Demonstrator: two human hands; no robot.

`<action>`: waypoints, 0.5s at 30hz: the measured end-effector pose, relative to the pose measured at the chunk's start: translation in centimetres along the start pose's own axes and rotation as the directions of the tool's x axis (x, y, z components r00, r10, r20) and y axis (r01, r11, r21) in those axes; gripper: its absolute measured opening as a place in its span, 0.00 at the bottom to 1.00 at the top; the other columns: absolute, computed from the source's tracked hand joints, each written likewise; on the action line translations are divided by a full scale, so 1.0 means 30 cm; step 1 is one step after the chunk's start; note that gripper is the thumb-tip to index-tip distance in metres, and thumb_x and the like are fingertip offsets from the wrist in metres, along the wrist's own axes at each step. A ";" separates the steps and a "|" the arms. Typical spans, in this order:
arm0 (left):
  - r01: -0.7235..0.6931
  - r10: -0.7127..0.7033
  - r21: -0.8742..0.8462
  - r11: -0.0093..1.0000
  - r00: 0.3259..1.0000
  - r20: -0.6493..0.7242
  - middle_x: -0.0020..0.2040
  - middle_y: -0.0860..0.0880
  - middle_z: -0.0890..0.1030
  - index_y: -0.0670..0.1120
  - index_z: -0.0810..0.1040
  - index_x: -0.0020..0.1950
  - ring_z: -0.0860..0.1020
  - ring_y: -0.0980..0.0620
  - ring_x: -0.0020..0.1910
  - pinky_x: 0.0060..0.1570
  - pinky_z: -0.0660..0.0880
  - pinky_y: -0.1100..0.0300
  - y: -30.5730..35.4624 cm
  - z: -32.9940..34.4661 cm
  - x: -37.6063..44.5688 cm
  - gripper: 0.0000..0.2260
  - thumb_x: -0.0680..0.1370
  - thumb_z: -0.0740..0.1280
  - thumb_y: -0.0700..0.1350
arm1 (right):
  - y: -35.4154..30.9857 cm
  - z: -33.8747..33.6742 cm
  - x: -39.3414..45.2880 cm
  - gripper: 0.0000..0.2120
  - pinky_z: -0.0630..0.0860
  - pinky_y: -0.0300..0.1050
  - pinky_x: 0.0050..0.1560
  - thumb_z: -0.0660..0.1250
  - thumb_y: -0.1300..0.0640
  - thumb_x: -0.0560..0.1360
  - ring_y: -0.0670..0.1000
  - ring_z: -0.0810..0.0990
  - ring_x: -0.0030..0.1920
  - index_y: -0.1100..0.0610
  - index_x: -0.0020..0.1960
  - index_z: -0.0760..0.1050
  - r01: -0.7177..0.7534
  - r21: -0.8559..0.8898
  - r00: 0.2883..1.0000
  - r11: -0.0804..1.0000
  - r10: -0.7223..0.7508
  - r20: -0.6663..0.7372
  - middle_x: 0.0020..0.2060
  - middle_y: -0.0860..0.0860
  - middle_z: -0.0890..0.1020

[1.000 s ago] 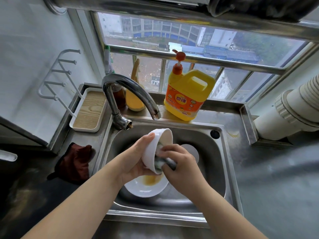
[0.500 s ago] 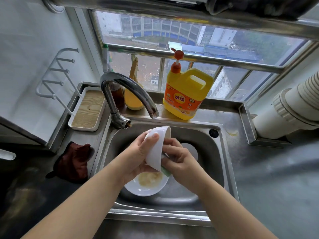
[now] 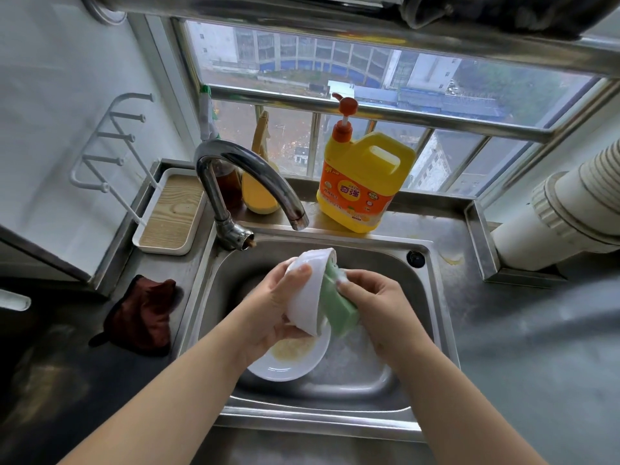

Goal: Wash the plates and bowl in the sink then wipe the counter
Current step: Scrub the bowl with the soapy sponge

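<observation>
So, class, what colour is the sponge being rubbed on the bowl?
Green, the sponge shows clearly in the head view, against the white bowl.

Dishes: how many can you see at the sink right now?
2. A white bowl is gripped in the left hand above the sink; a dirty white plate lies in the basin underneath. Another could be hidden behind the hands.

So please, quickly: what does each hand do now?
Left hand: holds the bowl.
Right hand: holds the sponge against the bowl.
</observation>
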State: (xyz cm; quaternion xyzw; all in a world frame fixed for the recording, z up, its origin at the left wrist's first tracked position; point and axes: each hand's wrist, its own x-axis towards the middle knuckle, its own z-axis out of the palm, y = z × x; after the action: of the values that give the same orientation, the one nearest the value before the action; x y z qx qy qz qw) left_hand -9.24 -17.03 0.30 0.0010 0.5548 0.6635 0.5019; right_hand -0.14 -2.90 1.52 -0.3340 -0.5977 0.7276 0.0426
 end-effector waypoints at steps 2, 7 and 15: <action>-0.004 0.004 -0.012 1.000 1.000 0.010 0.59 0.41 0.79 0.55 0.76 0.63 0.81 0.40 0.54 0.47 0.80 0.40 -0.007 0.014 0.003 0.28 0.64 0.72 0.61 | -0.005 0.019 -0.008 0.09 0.80 0.48 0.47 0.67 0.60 0.76 0.54 0.84 0.46 0.59 0.55 0.80 -0.049 0.091 0.998 0.995 0.044 0.051 0.46 0.57 0.85; -0.014 0.013 0.026 1.000 0.999 0.041 0.60 0.38 0.78 0.53 0.75 0.64 0.81 0.42 0.50 0.46 0.80 0.40 0.009 0.006 0.014 0.28 0.67 0.70 0.61 | 0.018 0.045 -0.010 0.13 0.77 0.57 0.58 0.70 0.54 0.73 0.58 0.80 0.57 0.57 0.56 0.82 0.008 0.067 0.977 0.998 -0.022 0.212 0.57 0.56 0.80; 0.044 -0.049 0.090 0.995 0.998 0.043 0.58 0.35 0.79 0.51 0.76 0.63 0.81 0.38 0.50 0.44 0.80 0.40 0.038 -0.033 0.004 0.28 0.66 0.70 0.62 | -0.037 0.009 0.019 0.10 0.75 0.48 0.61 0.71 0.58 0.69 0.47 0.78 0.55 0.44 0.46 0.82 0.326 -0.577 0.864 0.749 0.013 0.504 0.54 0.40 0.77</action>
State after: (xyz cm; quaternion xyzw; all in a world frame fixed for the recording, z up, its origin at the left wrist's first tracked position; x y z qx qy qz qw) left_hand -10.60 -17.55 0.68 0.0256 0.5721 0.6261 0.5292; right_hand -1.09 -2.55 2.29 -0.0849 -0.8287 0.5294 -0.1606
